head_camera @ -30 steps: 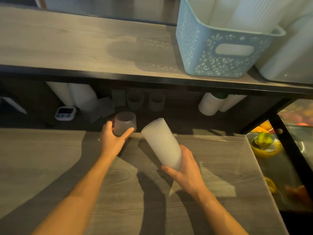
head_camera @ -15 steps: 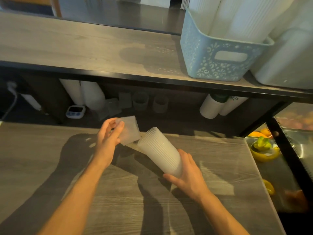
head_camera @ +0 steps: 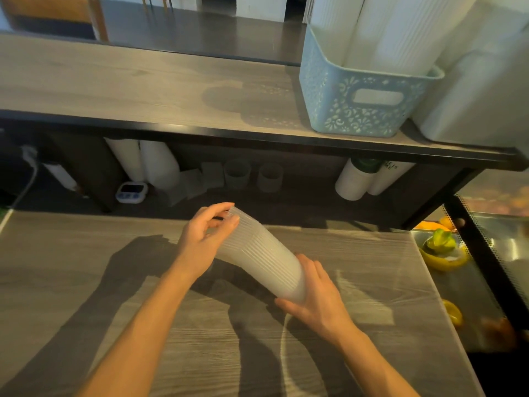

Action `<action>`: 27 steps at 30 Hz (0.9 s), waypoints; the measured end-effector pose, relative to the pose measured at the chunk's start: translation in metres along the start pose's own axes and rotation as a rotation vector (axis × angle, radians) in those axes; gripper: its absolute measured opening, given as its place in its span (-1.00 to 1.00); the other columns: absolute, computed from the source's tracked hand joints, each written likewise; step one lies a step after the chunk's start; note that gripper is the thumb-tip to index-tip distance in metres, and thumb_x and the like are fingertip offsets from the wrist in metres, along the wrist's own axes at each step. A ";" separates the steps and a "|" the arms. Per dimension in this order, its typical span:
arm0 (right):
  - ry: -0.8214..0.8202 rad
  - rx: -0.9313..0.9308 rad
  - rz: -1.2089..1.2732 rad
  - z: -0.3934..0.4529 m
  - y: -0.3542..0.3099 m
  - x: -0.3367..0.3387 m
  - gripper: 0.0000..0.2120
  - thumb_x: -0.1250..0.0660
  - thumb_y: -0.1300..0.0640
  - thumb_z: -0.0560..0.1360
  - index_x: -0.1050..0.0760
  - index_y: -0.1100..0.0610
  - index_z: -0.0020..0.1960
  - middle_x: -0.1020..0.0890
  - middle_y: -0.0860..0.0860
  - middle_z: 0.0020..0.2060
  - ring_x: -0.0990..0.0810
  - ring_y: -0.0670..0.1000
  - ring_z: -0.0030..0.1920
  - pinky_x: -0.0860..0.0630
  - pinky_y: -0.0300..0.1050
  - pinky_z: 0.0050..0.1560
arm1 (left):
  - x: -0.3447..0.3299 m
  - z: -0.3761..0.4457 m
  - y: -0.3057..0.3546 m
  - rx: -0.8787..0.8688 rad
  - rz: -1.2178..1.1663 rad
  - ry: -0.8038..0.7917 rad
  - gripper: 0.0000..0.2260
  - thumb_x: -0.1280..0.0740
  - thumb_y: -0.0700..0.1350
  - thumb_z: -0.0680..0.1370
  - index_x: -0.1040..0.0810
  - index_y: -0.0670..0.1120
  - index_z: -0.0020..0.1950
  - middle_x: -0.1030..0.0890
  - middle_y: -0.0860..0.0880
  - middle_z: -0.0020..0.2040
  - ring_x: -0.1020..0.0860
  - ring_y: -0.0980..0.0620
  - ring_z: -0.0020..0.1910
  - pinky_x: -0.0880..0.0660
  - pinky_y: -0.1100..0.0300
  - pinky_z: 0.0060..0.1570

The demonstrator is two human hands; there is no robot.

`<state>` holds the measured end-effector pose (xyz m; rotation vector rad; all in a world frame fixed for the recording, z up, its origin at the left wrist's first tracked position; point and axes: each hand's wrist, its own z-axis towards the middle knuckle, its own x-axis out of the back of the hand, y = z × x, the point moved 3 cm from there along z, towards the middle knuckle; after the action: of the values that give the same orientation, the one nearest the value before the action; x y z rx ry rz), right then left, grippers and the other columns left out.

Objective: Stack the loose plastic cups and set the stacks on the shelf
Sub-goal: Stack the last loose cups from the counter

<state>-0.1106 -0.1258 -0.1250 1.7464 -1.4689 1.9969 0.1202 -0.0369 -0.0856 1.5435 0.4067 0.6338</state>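
Observation:
A stack of ribbed translucent plastic cups (head_camera: 262, 257) lies tilted above the wooden counter (head_camera: 86, 282), its upper end pointing up and left. My right hand (head_camera: 317, 300) grips the stack's lower end from underneath. My left hand (head_camera: 204, 237) is at the upper end, fingers curled round the top cup's edge. The wooden shelf (head_camera: 128, 87) runs across the view above the counter. Two loose cups (head_camera: 252, 174) stand in the dark recess under the shelf.
A pale blue lace-pattern basket (head_camera: 355, 104) holding white ribbed rolls stands on the shelf at the right. White rolls (head_camera: 148, 164), a small timer (head_camera: 131, 192) and more rolls (head_camera: 363, 179) sit under the shelf. A display case with fruit (head_camera: 440, 247) borders the counter's right edge.
My left hand picked a single cup off the counter, carried it to the stack's upper end and fitted it there. The right hand kept hold of the stack.

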 end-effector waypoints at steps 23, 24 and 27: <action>-0.038 -0.050 0.116 0.000 0.001 -0.014 -0.14 -0.38 -0.34 0.22 -0.13 -0.09 0.40 -0.34 -0.17 0.15 -0.42 -0.08 0.15 -0.43 -0.10 0.11 | -0.039 -0.013 0.000 0.153 0.239 -0.239 -0.49 0.03 0.38 0.51 -0.38 0.26 0.38 -0.40 0.31 0.28 -0.35 0.30 0.25 -0.24 0.34 0.12; -0.035 -0.059 0.128 -0.001 0.003 -0.014 -0.14 -0.39 -0.34 0.23 -0.14 -0.09 0.40 -0.34 -0.17 0.16 -0.42 -0.09 0.15 -0.44 -0.11 0.09 | -0.041 -0.009 0.002 0.146 0.215 -0.245 -0.48 0.02 0.40 0.51 -0.41 0.25 0.36 -0.43 0.31 0.26 -0.37 0.34 0.23 -0.27 0.36 0.12; 0.011 -0.092 0.142 0.002 0.007 -0.010 -0.17 -0.39 -0.34 0.25 -0.15 -0.11 0.39 -0.35 -0.17 0.14 -0.42 -0.08 0.12 -0.45 -0.09 0.09 | -0.045 0.022 -0.003 0.144 0.006 -0.094 -0.46 -0.07 0.41 0.52 -0.51 0.10 0.27 -0.57 0.14 0.22 -0.51 0.22 0.22 -0.39 0.23 0.23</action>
<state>-0.1099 -0.1263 -0.1369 1.6347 -1.6961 1.9653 0.0984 -0.0813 -0.0951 1.7051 0.3830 0.5436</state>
